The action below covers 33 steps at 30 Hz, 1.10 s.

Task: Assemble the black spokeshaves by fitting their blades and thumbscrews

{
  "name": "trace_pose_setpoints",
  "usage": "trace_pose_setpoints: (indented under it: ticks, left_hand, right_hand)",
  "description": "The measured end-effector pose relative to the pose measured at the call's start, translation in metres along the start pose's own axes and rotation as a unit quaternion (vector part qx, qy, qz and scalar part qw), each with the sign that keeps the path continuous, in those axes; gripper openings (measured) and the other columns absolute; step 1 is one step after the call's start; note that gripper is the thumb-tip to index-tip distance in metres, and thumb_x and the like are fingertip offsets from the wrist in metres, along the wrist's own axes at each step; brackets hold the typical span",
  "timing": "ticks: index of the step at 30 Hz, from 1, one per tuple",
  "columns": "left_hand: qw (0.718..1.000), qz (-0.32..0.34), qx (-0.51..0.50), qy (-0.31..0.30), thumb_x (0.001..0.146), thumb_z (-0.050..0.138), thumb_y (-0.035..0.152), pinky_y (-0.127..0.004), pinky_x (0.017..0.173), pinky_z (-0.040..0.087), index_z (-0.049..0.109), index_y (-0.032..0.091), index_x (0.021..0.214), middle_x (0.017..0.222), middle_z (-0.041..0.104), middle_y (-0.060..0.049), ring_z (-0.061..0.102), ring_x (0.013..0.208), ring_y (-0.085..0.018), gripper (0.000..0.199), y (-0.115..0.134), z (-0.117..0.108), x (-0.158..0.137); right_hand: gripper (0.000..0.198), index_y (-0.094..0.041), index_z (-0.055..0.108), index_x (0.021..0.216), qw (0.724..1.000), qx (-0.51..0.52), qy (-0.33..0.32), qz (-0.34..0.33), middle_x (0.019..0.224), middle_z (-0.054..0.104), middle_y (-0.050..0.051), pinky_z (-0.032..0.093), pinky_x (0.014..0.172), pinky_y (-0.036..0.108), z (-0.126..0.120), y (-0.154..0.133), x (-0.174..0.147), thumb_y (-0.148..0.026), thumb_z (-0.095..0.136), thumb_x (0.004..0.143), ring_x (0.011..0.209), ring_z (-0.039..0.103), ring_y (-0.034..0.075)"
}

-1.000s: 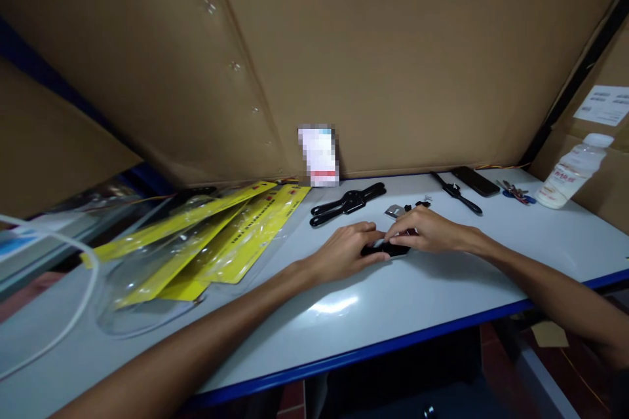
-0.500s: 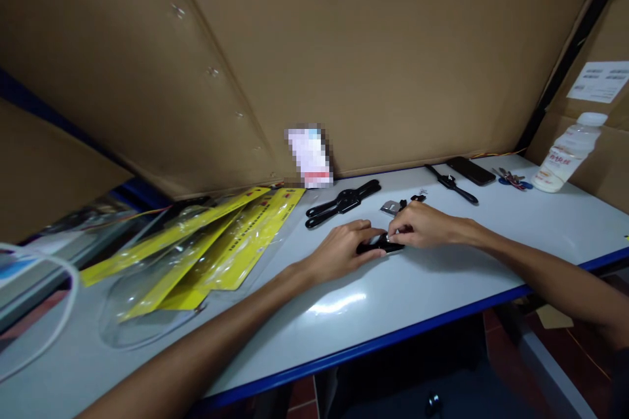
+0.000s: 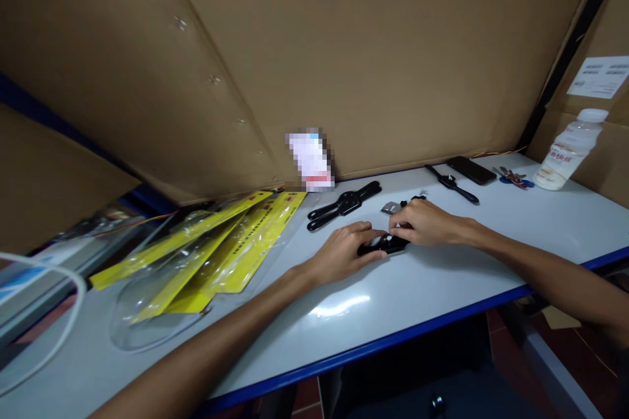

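Note:
My left hand rests on the table with thumb and forefinger closed round one side of a black spokeshave, which lies flat. My right hand is over the middle of the same tool, its fingertips pinched together beside a small bright spot. Whatever they pinch is too small to make out. Right behind that hand lie silvery metal blades, partly covered, and some tiny metal screws. Two more black spokeshaves lie side by side beyond my left hand. Another spokeshave sits farther right.
Yellow cards in clear plastic packaging spread over the left side. A blurred-out upright phone-like object leans on the cardboard wall. At the back right are a dark phone, keys and a bottle. A white cable loops at left.
My right fingertips have shifted slightly on the spokeshave, and more of its middle shows. My left hand keeps its hold. The view has moved a little.

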<state>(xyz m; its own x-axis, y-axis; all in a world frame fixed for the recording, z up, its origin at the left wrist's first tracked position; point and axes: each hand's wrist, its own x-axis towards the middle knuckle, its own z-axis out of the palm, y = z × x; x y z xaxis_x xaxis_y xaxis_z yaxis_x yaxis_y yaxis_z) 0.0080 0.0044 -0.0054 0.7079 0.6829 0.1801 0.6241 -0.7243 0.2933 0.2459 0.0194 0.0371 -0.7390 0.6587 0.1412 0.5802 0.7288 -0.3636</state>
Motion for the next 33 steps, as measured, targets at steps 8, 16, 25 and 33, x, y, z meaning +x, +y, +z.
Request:
trace_pose_setpoints:
  ticks: [8, 16, 25, 33]
  left_hand:
    - [1.000, 0.003, 0.002, 0.006, 0.100, 0.054, 0.055, -0.031, 0.073, 0.045, 0.068, 0.021, 0.124, 0.086, 0.060, -0.003, 0.058, 0.079, -0.019, 0.043, -0.002, 0.000, 0.000]
    - [1.000, 0.007, 0.001, 0.005, 0.100, 0.053, 0.057, -0.032, 0.074, 0.046, 0.068, 0.020, 0.127, 0.089, 0.061, -0.004, 0.059, 0.080, -0.020, 0.048, -0.001, 0.000, -0.001]
    - [1.000, 0.005, -0.001, 0.003, 0.100, 0.055, 0.056, -0.030, 0.074, 0.044, 0.069, 0.020, 0.124, 0.091, 0.061, -0.004, 0.060, 0.082, -0.020, 0.045, 0.002, -0.001, 0.001]
    - [1.000, -0.007, 0.001, 0.007, 0.097, 0.058, 0.058, -0.029, 0.072, 0.044, 0.070, 0.020, 0.122, 0.088, 0.062, -0.003, 0.060, 0.080, -0.020, 0.047, 0.003, 0.001, 0.002]
  right_hand:
    - [0.028, -0.018, 0.079, 0.102, 0.999, 0.031, 0.011, -0.004, 0.078, 0.072, 0.004, 0.036, 0.069, 0.028, 0.000, 0.000, 0.000, -0.021, 0.054, 0.091, 0.067, 0.054, 0.014]
    - [0.021, -0.019, 0.077, 0.103, 1.000, -0.013, -0.009, -0.010, 0.073, 0.069, 0.003, 0.035, 0.065, 0.028, 0.000, 0.004, -0.003, -0.023, 0.060, 0.091, 0.066, 0.056, 0.015]
    - [0.014, -0.022, 0.076, 0.102, 0.999, 0.015, -0.018, -0.030, 0.075, 0.070, 0.001, 0.035, 0.065, 0.027, 0.005, 0.017, 0.000, -0.028, 0.069, 0.092, 0.066, 0.059, 0.014]
    - [0.014, -0.019, 0.071, 0.089, 0.998, 0.009, -0.001, -0.062, 0.073, 0.064, -0.001, 0.031, 0.062, 0.028, 0.009, 0.020, 0.001, -0.031, 0.067, 0.095, 0.063, 0.052, 0.012]
